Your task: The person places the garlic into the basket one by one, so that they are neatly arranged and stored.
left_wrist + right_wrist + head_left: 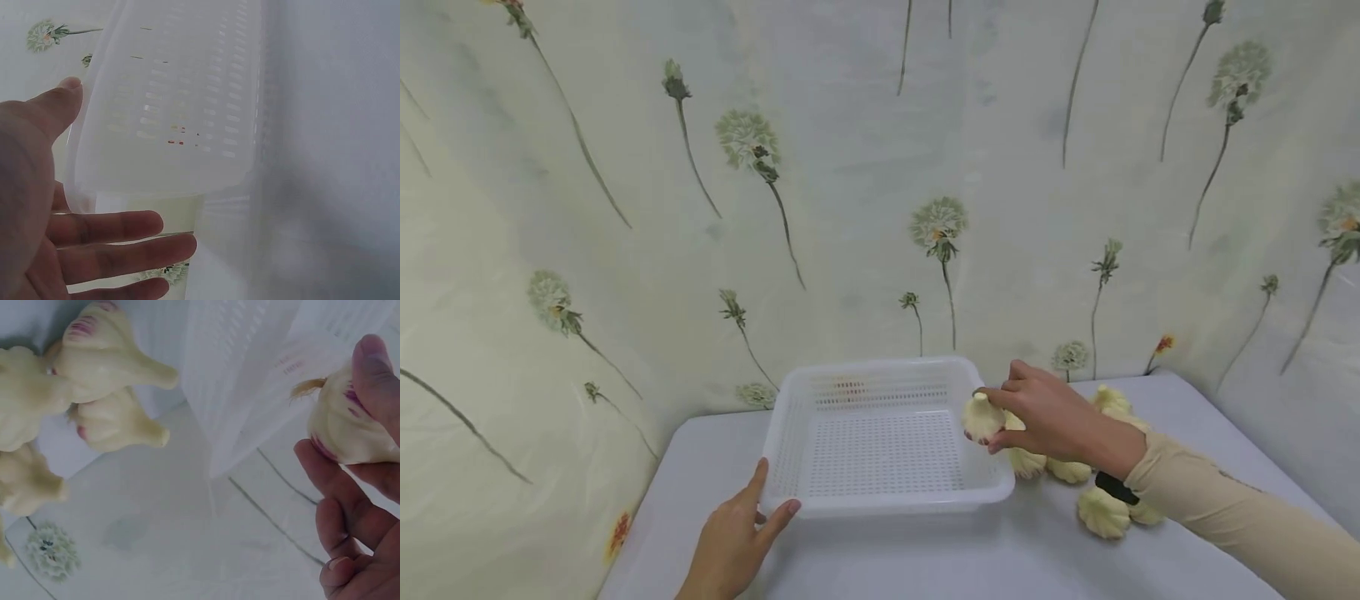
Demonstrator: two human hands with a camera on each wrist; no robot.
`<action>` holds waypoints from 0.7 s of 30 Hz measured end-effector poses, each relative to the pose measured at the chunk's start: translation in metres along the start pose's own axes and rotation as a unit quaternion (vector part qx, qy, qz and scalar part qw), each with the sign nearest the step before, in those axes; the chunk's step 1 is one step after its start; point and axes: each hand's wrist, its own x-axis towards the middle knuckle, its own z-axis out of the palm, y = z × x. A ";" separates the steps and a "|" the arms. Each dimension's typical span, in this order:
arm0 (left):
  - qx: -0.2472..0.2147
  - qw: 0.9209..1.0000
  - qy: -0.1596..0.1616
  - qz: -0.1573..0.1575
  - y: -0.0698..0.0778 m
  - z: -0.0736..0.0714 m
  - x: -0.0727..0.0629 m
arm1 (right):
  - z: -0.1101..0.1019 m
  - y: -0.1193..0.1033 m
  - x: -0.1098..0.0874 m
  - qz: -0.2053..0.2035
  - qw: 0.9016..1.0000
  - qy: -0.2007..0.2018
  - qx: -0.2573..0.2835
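My right hand (1048, 412) pinches a garlic bulb (982, 419) over the right side of a white plastic basket (895, 502). In the right wrist view, thumb and fingers hold this pale bulb (337, 425), with purple streaks and brown root hairs showing. At the basket's front left corner is my left hand (730, 533), its thumb on the front rim and index finger at the left side. In the left wrist view, the other fingers (125, 253) extend straight below the basket corner. No bulbs show inside the basket, whose walls and bottom are slotted.
Several more garlic bulbs (1103, 512) lie on the white table (700, 458) right of the basket, partly hidden by the right forearm. A dark band (1116, 487) is at the right wrist. Dandelion-patterned sheeting (850, 208) stands behind and at both sides of the table.
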 end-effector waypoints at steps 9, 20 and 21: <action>-0.003 1.000 0.005 0.003 -0.004 0.002 0.003 | 0.026 -0.001 0.042 0.003 1.000 0.000 0.021; -0.007 1.000 -0.003 -0.004 -0.004 0.001 0.003 | 0.051 -0.004 0.089 0.036 0.997 -0.012 0.072; -0.012 1.000 -0.003 -0.005 -0.004 0.001 0.003 | 0.053 -0.004 0.092 0.038 0.997 -0.014 0.070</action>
